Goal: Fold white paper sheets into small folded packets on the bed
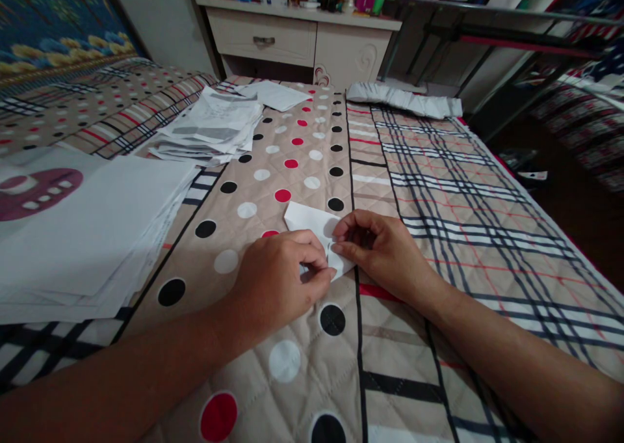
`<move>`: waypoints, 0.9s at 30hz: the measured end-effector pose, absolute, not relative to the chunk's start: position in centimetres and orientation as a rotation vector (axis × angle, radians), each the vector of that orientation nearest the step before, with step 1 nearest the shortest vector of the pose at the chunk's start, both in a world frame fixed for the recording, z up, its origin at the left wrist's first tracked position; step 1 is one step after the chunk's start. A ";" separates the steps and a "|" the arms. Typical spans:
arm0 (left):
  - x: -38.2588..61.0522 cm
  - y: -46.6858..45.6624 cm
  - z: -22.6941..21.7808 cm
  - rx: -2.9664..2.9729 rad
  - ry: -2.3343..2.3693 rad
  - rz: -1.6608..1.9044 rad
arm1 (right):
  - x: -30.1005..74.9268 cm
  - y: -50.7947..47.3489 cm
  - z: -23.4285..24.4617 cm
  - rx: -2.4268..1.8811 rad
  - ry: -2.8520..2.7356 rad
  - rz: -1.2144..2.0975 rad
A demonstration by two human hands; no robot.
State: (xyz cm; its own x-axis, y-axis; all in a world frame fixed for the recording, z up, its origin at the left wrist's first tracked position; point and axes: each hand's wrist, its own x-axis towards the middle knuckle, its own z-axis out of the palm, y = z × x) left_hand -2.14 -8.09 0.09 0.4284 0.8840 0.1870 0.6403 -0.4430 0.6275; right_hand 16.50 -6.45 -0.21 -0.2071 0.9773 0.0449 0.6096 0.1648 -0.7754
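A small folded piece of white paper (312, 220) lies on the patterned bedspread (287, 313), in the middle of the head view. My left hand (283, 270) grips it from the near left, with thumb and forefinger pinched at its near middle. From the right, my right hand (377, 244) pinches the paper's right part between thumb and forefinger. The fingertips of both hands are close together at a dark slit or fold gap in the paper. Part of the sheet is hidden behind my fingers.
Stacked white sheets (97, 235) lie at the left, one with a dark red print. Behind them is another paper pile (209, 124) and a loose sheet (275, 95). A crumpled white strip (404, 99) lies at the far right edge. A drawer cabinet (273, 36) stands beyond.
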 end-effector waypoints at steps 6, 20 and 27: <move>-2.1 -8.2 0.1 2.224 1.308 0.674 | 16.4 -6.3 -0.2 -1.487 -1.909 0.836; -2.0 -8.2 0.6 2.198 1.383 0.654 | 16.2 -6.3 -0.4 -1.507 -1.908 0.769; -2.2 -8.0 0.0 2.217 1.353 0.709 | 16.2 -6.2 -0.3 -1.507 -1.898 0.753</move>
State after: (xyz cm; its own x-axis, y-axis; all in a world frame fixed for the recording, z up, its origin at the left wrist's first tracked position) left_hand -2.20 -8.04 -0.03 0.3882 0.9010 0.1935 0.6721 -0.4205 0.6095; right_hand 16.17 -6.17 -0.29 -0.1801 0.9782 0.1035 0.6411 0.1965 -0.7419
